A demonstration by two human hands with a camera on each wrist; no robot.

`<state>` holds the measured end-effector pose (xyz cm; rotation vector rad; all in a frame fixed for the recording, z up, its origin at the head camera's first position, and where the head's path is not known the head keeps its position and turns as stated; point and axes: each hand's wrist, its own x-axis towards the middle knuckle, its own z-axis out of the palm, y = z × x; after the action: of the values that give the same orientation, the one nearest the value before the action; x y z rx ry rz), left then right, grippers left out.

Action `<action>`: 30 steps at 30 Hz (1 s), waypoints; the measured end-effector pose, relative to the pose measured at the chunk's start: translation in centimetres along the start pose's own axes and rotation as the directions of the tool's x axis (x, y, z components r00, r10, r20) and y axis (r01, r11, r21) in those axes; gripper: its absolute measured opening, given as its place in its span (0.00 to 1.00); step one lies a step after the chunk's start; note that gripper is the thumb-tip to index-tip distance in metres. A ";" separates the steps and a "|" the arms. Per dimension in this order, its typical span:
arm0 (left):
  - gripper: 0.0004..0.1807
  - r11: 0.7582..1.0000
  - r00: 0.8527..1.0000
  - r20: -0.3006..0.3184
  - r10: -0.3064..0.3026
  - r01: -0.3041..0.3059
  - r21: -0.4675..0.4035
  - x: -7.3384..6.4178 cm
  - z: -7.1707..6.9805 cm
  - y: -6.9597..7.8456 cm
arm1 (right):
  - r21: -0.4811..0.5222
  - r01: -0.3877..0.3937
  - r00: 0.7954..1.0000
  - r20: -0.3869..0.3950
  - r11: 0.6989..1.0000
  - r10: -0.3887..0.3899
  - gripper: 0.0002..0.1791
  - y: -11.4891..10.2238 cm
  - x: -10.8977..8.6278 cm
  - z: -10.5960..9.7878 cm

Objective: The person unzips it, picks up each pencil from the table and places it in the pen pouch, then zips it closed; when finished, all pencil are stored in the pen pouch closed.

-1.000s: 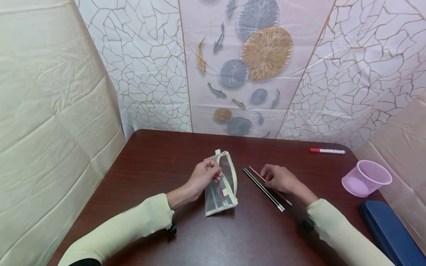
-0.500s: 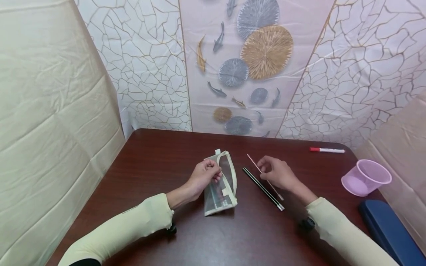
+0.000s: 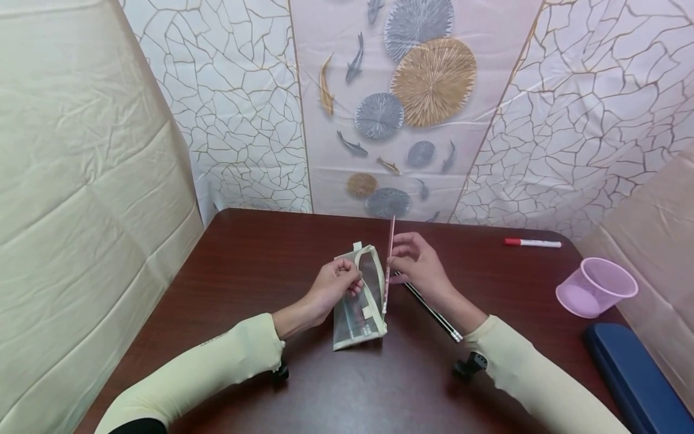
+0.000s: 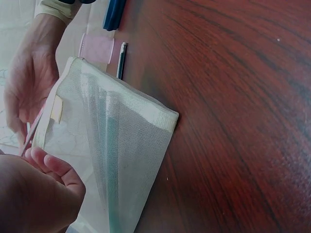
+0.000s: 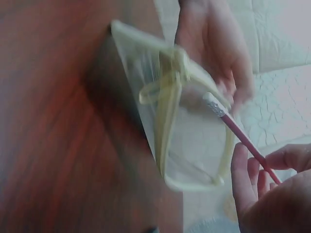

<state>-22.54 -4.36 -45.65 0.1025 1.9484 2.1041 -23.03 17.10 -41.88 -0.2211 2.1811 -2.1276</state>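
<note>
My left hand (image 3: 337, 282) pinches the upper edge of a cream-trimmed mesh pencil pouch (image 3: 349, 331), whose zipped side gapes open. Through the mesh in the left wrist view, a long teal item (image 4: 112, 170) shows inside. Thumb and fingers of my right hand (image 3: 425, 271) grip a pink pencil (image 5: 239, 132) partway along its length. It stands nearly upright in the head view, white eraser end down, beside the pouch's opening. In the right wrist view that eraser end overlaps the open mouth. Dark striped pencils (image 3: 435, 312) lie on the table, partly hidden under my right hand.
On the brown table (image 3: 260, 253), a red-capped white marker (image 3: 534, 243) lies at the back right. A pink cup (image 3: 577, 298) and a long blue case (image 3: 640, 377) stand along the right side. Patterned cloth (image 3: 249, 120) hangs behind the far edge.
My right hand has lifted the pink pencil off the table, carried it left to the pouch and turned it nearly upright. My left hand and the pouch have hardly moved.
</note>
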 end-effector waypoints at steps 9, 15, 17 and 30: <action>0.04 1.000 1.000 0.000 0.002 -0.002 -0.001 0.0 0.2 0.1 | -0.037 -0.133 0.991 -0.006 0.990 0.132 0.27 1.5 0.1 1.9; 0.04 1.000 1.000 0.000 0.003 -0.003 0.004 0.2 0.3 0.0 | -0.040 -0.179 0.984 -0.010 0.983 0.179 0.28 2.2 -0.2 2.7; 0.03 1.000 1.000 -0.002 0.005 -0.005 0.006 0.3 0.3 0.0 | -0.045 -0.186 0.983 -0.005 0.982 0.186 0.29 2.2 -0.4 2.9; 0.05 1.000 0.999 -0.022 0.028 -0.028 0.005 0.2 0.4 -0.4 | -0.039 -0.215 0.976 0.032 0.976 0.217 0.29 2.8 -0.8 3.3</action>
<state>-22.60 -3.90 -46.06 0.1078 1.9760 2.1269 -21.82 14.02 -44.83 -0.0218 2.1157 -1.9548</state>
